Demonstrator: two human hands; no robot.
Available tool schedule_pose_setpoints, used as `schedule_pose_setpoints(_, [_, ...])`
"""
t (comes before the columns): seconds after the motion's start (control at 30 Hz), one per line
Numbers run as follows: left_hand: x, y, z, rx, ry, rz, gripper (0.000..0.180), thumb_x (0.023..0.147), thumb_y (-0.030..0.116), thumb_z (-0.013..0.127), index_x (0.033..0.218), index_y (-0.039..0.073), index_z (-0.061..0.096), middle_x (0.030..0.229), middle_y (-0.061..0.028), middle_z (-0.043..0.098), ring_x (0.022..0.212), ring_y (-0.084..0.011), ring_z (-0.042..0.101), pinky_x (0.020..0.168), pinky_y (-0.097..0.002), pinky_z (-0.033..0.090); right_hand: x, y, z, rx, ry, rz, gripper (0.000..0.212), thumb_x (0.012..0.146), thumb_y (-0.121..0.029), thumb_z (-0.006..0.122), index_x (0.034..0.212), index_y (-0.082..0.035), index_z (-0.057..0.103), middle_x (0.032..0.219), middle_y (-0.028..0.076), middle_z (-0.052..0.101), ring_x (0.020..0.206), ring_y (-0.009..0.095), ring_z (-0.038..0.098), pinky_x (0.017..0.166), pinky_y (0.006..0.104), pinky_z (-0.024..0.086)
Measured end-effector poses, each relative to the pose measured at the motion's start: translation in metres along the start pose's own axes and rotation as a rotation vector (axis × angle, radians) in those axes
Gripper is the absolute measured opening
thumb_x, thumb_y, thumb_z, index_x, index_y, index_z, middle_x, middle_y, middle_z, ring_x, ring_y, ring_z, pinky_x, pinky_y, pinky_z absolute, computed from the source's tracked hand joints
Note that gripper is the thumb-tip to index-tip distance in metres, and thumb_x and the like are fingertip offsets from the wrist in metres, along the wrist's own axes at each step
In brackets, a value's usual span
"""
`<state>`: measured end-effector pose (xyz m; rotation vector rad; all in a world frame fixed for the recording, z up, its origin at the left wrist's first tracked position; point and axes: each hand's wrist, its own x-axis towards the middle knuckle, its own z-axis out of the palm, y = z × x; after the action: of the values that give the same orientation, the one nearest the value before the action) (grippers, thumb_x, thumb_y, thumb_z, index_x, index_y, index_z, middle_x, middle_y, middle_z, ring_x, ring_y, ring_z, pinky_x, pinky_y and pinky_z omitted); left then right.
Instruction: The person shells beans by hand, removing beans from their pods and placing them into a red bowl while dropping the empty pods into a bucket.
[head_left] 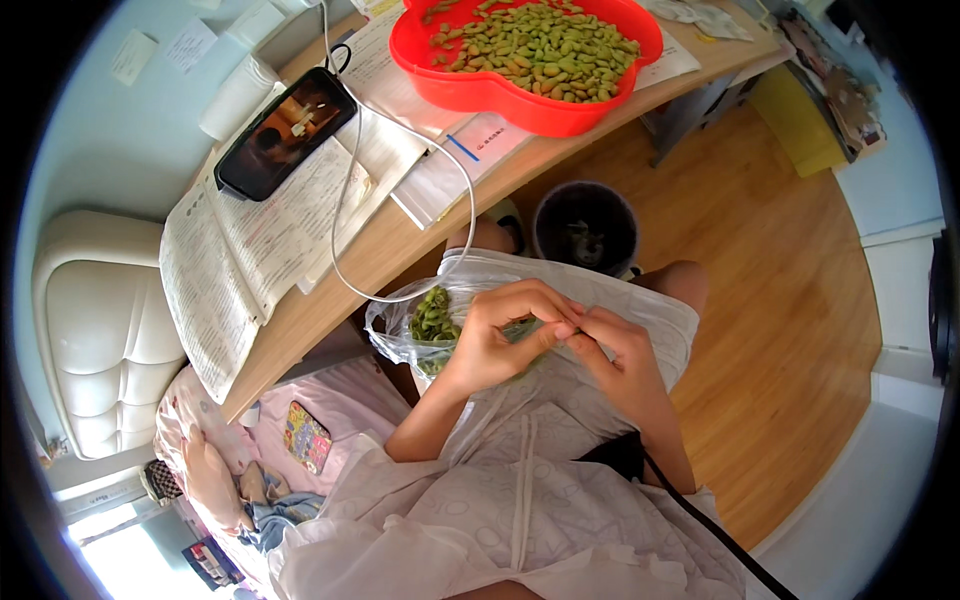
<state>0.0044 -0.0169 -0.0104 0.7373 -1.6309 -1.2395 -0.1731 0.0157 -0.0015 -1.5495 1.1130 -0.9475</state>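
Over my lap, my left hand (505, 335) and my right hand (618, 352) meet fingertip to fingertip, both closed in a pinch. Between them shows only a small dark greenish bit, too hidden to name. Behind my left hand lies a clear plastic bag (392, 343) on my lap, its mouth open and green pods (433, 318) inside. Beyond, at the desk's edge, a red scalloped bowl (548, 117) holds a broad layer of green and brownish pods or beans (560, 55).
On the wooden desk (290, 335) are open printed papers (235, 255), a propped phone (285, 135) and a looping white cable (470, 190). A dark bin (590, 225) stands on the floor below. A black cord (715, 530) runs past my right forearm. Left is a bed with a patterned phone-like case (307, 437).
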Motion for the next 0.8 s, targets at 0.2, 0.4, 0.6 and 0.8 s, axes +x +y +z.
schedule_pose_setpoints(0.2, [-0.007,-0.003,0.008,-0.272,0.094,-0.15,0.001,0.084,-0.001,0.065,0.084,-0.001,0.063,0.092,-0.0138,0.064,0.096,-0.0245,0.063,0.089,-0.0385,0.049,0.002,0.006,0.007,-0.061,0.101,-0.061,0.016,0.083,-0.004,0.064,0.097,0.003,0.063,0.081,0.013,0.059,0.069,0.024,0.057,0.064,0.03,0.045])
schedule_pose_setpoints(0.4, [-0.007,-0.008,0.016,-0.397,0.216,-0.212,0.006,0.088,0.003,0.062,0.084,-0.001,0.062,0.09,-0.0124,0.064,0.093,-0.0226,0.063,0.092,-0.039,0.047,0.003,0.008,0.015,-0.096,0.206,-0.119,0.018,0.081,-0.002,0.067,0.098,0.002,0.065,0.081,0.012,0.061,0.067,0.023,0.058,0.062,0.0291,0.046])
schedule_pose_setpoints(0.6, [-0.011,-0.019,0.017,-0.506,0.247,-0.244,0.007,0.091,0.003,0.059,0.088,-0.002,0.063,0.092,-0.0103,0.064,0.098,-0.0218,0.062,0.089,-0.0338,0.048,0.005,0.012,0.017,-0.057,0.218,-0.104,0.021,0.08,-0.001,0.068,0.1,0.002,0.066,0.08,0.011,0.061,0.067,0.022,0.059,0.061,0.0286,0.046])
schedule_pose_setpoints(0.8, [-0.009,-0.015,0.027,-0.538,0.378,-0.317,0.014,0.093,0.011,0.059,0.086,-0.001,0.063,0.092,-0.0099,0.066,0.098,-0.0194,0.062,0.088,-0.0306,0.047,0.009,0.015,0.017,-0.023,0.244,-0.104,0.021,0.079,-0.001,0.069,0.1,0.002,0.066,0.08,0.011,0.062,0.069,0.022,0.06,0.062,0.0276,0.047])
